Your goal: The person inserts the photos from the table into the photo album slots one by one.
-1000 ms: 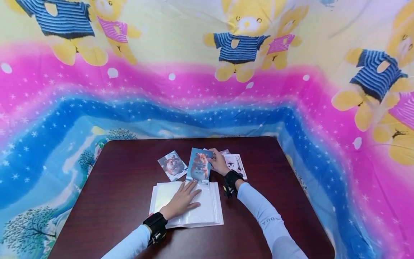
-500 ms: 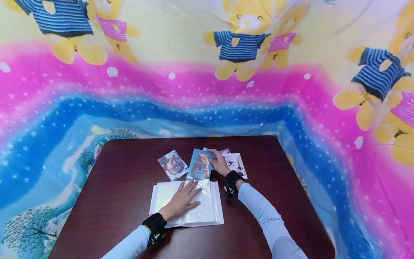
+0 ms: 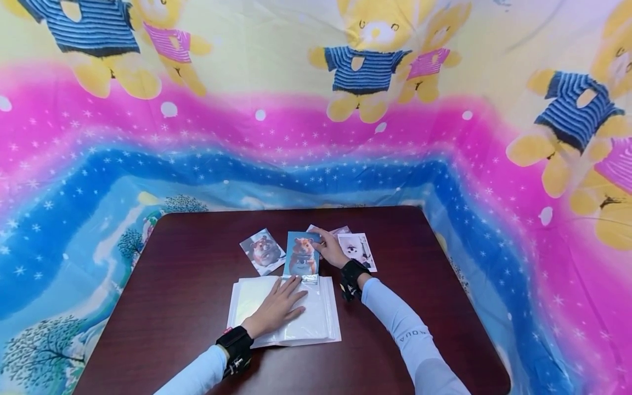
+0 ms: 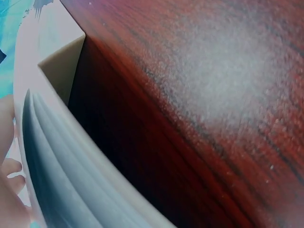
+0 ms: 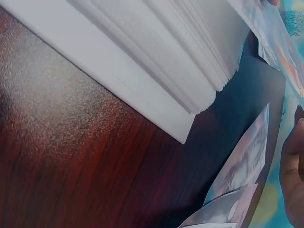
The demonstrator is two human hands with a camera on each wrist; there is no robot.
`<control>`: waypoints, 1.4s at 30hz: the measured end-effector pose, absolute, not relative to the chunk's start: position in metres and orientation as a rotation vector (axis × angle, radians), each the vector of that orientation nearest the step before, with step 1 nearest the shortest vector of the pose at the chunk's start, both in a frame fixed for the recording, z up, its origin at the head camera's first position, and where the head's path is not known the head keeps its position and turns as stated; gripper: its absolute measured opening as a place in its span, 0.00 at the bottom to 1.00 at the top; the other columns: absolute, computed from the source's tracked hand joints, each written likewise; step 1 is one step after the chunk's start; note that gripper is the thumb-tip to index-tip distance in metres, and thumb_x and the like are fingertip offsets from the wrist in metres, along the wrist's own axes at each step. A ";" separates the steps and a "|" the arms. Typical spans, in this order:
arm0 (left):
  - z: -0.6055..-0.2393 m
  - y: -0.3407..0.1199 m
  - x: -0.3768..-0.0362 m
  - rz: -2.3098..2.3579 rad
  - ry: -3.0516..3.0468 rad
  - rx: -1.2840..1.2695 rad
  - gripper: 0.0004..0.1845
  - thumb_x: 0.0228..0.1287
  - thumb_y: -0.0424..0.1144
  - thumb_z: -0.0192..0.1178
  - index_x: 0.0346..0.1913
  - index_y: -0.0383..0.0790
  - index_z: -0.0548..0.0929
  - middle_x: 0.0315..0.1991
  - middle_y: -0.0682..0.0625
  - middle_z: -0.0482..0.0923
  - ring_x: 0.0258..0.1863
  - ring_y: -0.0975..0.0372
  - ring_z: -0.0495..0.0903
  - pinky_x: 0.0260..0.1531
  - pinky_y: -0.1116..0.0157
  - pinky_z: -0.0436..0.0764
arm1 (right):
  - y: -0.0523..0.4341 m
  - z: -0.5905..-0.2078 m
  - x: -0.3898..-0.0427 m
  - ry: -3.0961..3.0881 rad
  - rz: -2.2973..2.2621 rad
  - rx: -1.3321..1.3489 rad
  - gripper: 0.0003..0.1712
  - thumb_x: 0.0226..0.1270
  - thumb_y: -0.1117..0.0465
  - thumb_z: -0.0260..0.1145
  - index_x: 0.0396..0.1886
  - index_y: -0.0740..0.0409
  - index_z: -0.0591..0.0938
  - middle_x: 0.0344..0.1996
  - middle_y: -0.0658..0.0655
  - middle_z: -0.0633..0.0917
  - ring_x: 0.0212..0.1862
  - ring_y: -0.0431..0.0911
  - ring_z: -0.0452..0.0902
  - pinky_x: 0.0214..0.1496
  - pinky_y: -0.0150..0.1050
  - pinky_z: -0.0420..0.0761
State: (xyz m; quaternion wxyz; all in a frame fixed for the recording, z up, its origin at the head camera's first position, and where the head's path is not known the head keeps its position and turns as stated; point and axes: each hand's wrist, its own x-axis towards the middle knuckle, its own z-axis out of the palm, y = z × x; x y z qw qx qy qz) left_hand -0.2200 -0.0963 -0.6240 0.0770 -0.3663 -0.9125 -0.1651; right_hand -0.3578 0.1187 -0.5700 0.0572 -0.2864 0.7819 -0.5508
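**Photo album pinned flat while a hamster print meets its top edge**

The photo album [image 3: 285, 311] lies open near the front middle of the dark wooden table [image 3: 187, 274], its clear sleeve pages facing up. It stays flat because the left hand [image 3: 277, 308] rests on it palm down with fingers straight and spread, which keeps the glossy page from lifting or sliding.

At the album's far edge the hamster photo [image 3: 302, 256] stands tilted, its lower edge touching the top of the page just beyond the left fingertips. The right hand [image 3: 329, 250] pinches this print by its upper right corner, thumb and fingers curled on it, so the bottom edge is free to meet the sleeve. Whether that edge is already inside a pocket is hard to tell from the head view.

Loose prints lie flat beyond the album: a bear photo [image 3: 263, 252] to the left of the held print, and a white dog photo [image 3: 356, 250] to the right, overlapping another print [image 3: 340, 230] behind the right hand, all within easy reach.
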 end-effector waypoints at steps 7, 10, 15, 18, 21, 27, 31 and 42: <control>-0.626 -0.095 -0.216 -0.480 -2.728 -1.084 0.22 0.72 0.49 0.57 0.63 0.41 0.79 0.71 0.35 0.64 0.71 0.42 0.59 0.66 0.36 0.55 | 0.119 -0.573 -0.362 2.303 -1.672 -0.858 0.24 0.72 0.79 0.51 0.67 0.72 0.68 0.45 0.79 0.75 0.30 0.76 0.70 0.30 0.62 0.78; -0.626 -0.095 -0.214 -0.491 -2.736 -1.077 0.22 0.72 0.49 0.57 0.63 0.41 0.79 0.71 0.36 0.64 0.72 0.43 0.59 0.66 0.36 0.54 | 0.117 -0.580 -0.363 2.281 -1.653 -0.854 0.23 0.73 0.79 0.51 0.67 0.74 0.68 0.38 0.80 0.75 0.29 0.77 0.69 0.32 0.70 0.74; -0.626 -0.096 -0.212 -0.533 -2.726 -1.076 0.22 0.73 0.48 0.57 0.62 0.41 0.79 0.70 0.35 0.64 0.71 0.42 0.59 0.66 0.36 0.54 | 0.115 -0.596 -0.365 2.255 -1.575 -0.852 0.24 0.76 0.75 0.50 0.69 0.73 0.66 0.28 0.78 0.75 0.29 0.76 0.69 0.33 0.69 0.75; -0.627 -0.096 -0.212 -0.550 -2.719 -1.071 0.22 0.73 0.48 0.56 0.62 0.40 0.79 0.70 0.35 0.65 0.71 0.42 0.59 0.66 0.35 0.55 | 0.116 -0.599 -0.362 2.249 -1.530 -0.812 0.23 0.78 0.71 0.50 0.69 0.71 0.66 0.28 0.77 0.76 0.30 0.74 0.71 0.34 0.65 0.78; -0.628 -0.096 -0.212 -0.549 -2.721 -1.066 0.22 0.73 0.49 0.56 0.63 0.41 0.78 0.70 0.35 0.64 0.72 0.43 0.59 0.65 0.35 0.55 | 0.117 -0.602 -0.359 2.246 -1.514 -0.791 0.22 0.79 0.69 0.49 0.69 0.71 0.68 0.27 0.77 0.74 0.28 0.73 0.71 0.34 0.64 0.78; -0.630 -0.096 -0.212 -0.568 -2.711 -1.064 0.23 0.72 0.48 0.57 0.64 0.39 0.78 0.70 0.34 0.64 0.71 0.42 0.60 0.65 0.35 0.56 | 0.118 -0.610 -0.352 2.217 -1.530 -0.757 0.20 0.81 0.68 0.45 0.65 0.71 0.72 0.39 0.74 0.75 0.24 0.63 0.71 0.29 0.58 0.78; -0.631 -0.096 -0.211 -0.555 -2.695 -1.061 0.23 0.72 0.48 0.58 0.64 0.39 0.78 0.70 0.34 0.65 0.70 0.42 0.61 0.64 0.35 0.56 | 0.117 -0.611 -0.347 2.204 -1.525 -0.683 0.20 0.81 0.66 0.45 0.64 0.66 0.75 0.49 0.69 0.77 0.24 0.53 0.71 0.26 0.45 0.76; -0.634 -0.097 -0.210 -0.564 -2.649 -1.057 0.24 0.73 0.47 0.57 0.67 0.41 0.76 0.69 0.34 0.65 0.70 0.41 0.62 0.63 0.34 0.58 | 0.118 -0.618 -0.340 2.281 -1.478 -0.762 0.17 0.79 0.69 0.49 0.58 0.66 0.80 0.55 0.66 0.77 0.20 0.45 0.69 0.24 0.39 0.74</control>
